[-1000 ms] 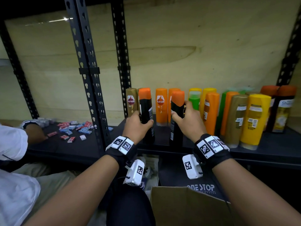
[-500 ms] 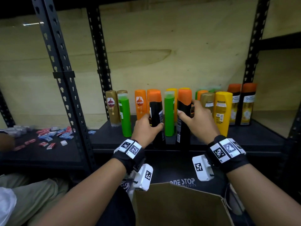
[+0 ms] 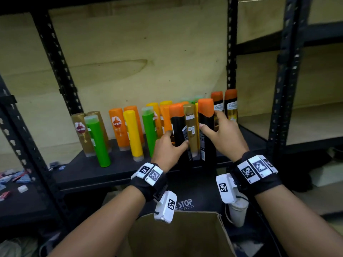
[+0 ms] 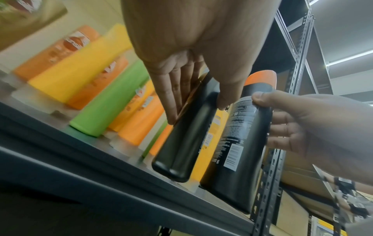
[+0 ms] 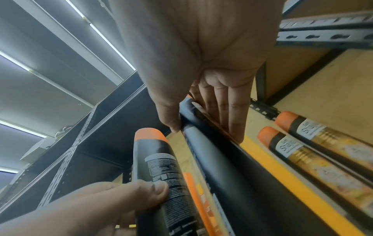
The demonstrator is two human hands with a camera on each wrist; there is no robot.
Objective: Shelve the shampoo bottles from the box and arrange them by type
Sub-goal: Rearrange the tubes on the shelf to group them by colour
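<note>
Each hand grips an upright black shampoo bottle with an orange cap at the front of the black shelf (image 3: 111, 173). My left hand (image 3: 174, 140) is wrapped round the left black bottle (image 3: 178, 127), also visible from the left wrist as the left black bottle (image 4: 187, 143). My right hand (image 3: 210, 121) holds the right black bottle (image 3: 206, 115), which the right wrist view shows as a dark bottle (image 5: 232, 175). The two bottles stand side by side, a gold bottle (image 3: 191, 127) behind them. Whether their bases touch the shelf is unclear.
Gold (image 3: 80, 130), green (image 3: 98, 141), orange (image 3: 117, 127) and yellow bottles (image 3: 132, 134) stand to the left. Two matching black bottles (image 3: 231, 104) stand at the rear right by an upright post (image 3: 231, 52). An open cardboard box (image 3: 176, 234) sits below my wrists.
Both hands have carried their black bottles rightward along the shelf, toward the two matching bottles at the right end. My view has panned right with them.
</note>
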